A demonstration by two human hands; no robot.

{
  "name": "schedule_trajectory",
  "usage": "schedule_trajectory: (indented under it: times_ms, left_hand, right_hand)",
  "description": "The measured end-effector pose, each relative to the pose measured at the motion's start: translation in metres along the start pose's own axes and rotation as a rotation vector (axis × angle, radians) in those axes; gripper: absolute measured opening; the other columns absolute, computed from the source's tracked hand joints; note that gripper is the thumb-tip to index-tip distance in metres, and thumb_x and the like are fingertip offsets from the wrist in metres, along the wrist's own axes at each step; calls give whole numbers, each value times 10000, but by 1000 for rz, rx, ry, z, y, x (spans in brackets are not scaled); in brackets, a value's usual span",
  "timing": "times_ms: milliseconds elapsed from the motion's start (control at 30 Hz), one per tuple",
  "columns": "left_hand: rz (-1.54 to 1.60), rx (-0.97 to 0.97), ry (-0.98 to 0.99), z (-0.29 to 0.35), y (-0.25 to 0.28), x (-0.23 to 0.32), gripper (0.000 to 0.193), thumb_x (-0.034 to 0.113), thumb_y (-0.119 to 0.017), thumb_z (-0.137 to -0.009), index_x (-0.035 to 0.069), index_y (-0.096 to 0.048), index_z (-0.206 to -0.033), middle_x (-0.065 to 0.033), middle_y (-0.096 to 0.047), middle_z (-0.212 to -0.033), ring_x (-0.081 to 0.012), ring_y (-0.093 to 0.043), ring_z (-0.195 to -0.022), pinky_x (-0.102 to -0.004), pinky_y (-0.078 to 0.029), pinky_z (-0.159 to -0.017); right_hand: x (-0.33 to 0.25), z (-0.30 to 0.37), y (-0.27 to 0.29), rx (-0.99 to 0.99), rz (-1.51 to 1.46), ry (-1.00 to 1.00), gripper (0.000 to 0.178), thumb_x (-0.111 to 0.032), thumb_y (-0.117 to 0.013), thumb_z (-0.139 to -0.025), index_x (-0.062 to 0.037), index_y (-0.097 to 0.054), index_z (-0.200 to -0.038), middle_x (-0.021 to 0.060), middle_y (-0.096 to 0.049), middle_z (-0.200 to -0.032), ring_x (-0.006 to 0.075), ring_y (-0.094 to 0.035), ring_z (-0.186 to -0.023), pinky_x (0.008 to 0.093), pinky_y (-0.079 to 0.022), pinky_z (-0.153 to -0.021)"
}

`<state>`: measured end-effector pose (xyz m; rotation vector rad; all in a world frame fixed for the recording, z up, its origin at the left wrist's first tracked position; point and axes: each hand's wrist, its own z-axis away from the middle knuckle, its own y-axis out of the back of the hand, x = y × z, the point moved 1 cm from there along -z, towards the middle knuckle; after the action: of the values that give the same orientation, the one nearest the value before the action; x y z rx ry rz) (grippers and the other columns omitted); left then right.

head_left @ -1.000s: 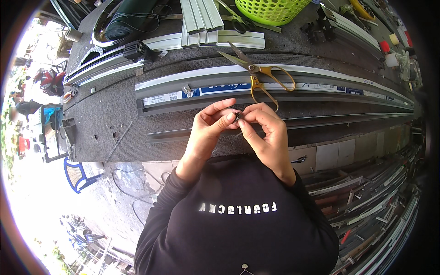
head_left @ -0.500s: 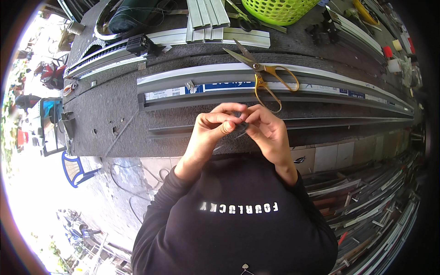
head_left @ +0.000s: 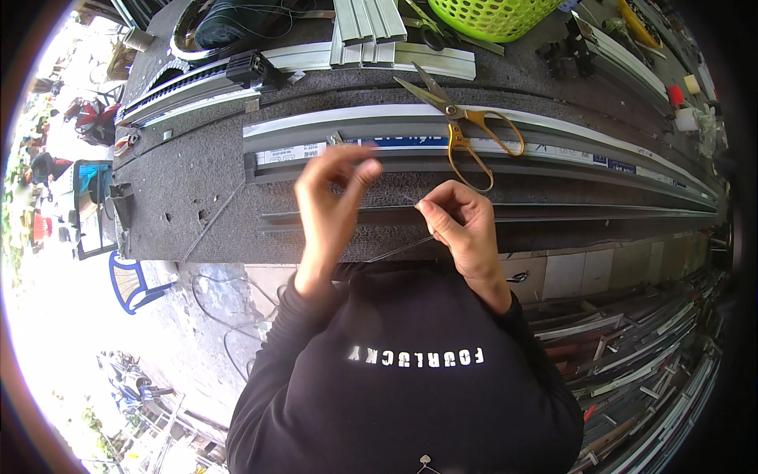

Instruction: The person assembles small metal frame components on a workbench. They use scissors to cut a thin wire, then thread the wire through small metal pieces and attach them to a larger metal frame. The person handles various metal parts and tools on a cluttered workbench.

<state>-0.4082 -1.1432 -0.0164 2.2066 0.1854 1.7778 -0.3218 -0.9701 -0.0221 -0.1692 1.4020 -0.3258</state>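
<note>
My left hand, slightly smeared by motion, hovers over the left part of a long dark metal profile. Its thumb and forefinger are apart, and no object shows between them. A small metal piece lies on the profile just beyond those fingers. My right hand is closed in a pinch, nearer to me than the profile. From beneath it a thin pale cord runs down to the left. Gold-handled scissors rest across the profile with their blades apart, beyond my right hand.
A narrower dark strip lies along the near side of the carpeted workbench. Silvery metal profiles and a green perforated basket stand at the back. Long bars are heaped at the right. A blue chair stands left.
My hands were together over a small dark piece, which no longer shows. The left hand has moved away to the left and its fingers have parted; the right hand stays pinched.
</note>
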Motion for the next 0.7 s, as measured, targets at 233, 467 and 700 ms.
schedule_trajectory:
  times_ms: [233,467,700]
  left_hand:
    - [-653,157,-19,-28,17,-22,240,235,-792,-822,107,-743,-1019,-19,-684,-887,-124,-560,-627,-263,-461,-607]
    - [621,-177,343,-10,14,-22,286,253,-651,-972,-8,-691,-1081,-99,-689,-1103,-113,-619,-787,-247,-510,-735]
    - [1224,-405,621,13,-5,-19,313,210,-619,-987,13,-614,-1230,-72,-695,-1129,-75,-616,-832,-241,-523,-782]
  right_hand:
    - [-7,3,-5,77,148,164,86,-107,-696,-926,-21,-686,-928,22,-692,-792,47,-625,-712,201,-463,-665]
    - [-21,-2,-14,117,213,295,55,-41,-692,-906,-12,-693,-953,56,-732,-938,19,-565,-657,176,-431,-617]
    - [-27,-9,-29,193,349,395,97,15,-729,-829,16,-668,-904,104,-721,-1085,27,-495,-548,191,-414,-528]
